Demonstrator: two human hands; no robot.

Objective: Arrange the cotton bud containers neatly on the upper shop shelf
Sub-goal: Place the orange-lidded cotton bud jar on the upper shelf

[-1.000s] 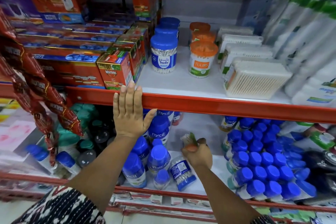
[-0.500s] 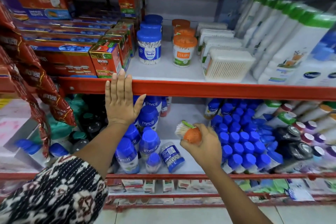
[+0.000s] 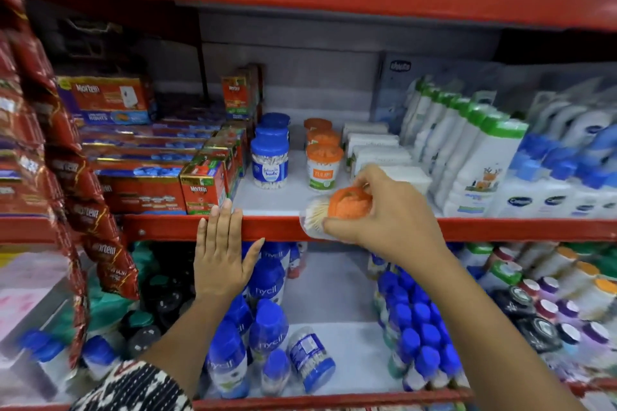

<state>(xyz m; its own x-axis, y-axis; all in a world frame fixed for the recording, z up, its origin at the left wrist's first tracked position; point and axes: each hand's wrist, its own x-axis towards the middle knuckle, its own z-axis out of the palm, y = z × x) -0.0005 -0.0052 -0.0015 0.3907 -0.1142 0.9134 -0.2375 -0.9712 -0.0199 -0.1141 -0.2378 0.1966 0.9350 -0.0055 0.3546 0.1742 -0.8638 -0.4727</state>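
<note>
My right hand [image 3: 389,210] grips an orange-lidded cotton bud container [image 3: 337,210], held tilted on its side at the red front edge of the upper shelf [image 3: 280,228]. On that shelf stand a row of blue-lidded bud jars [image 3: 269,163], a row of orange-lidded Tulips jars [image 3: 324,168] and flat white bud boxes [image 3: 377,147]. A further blue-lidded bud jar [image 3: 310,359] lies on its side on the lower shelf. My left hand [image 3: 222,257] rests flat, fingers spread, against the upper shelf's front edge.
Red Mortein boxes [image 3: 203,185] fill the upper shelf's left, white green-capped bottles [image 3: 480,157] its right. Red sachet strips [image 3: 90,210] hang at the left. Blue-capped Nycil bottles [image 3: 267,334] and more blue-capped bottles [image 3: 420,327] crowd the lower shelf.
My right hand has risen with the orange-lidded container from in front of the lower shelf up to the upper shelf's edge. My left hand stays on the edge. The view has tilted upward.
</note>
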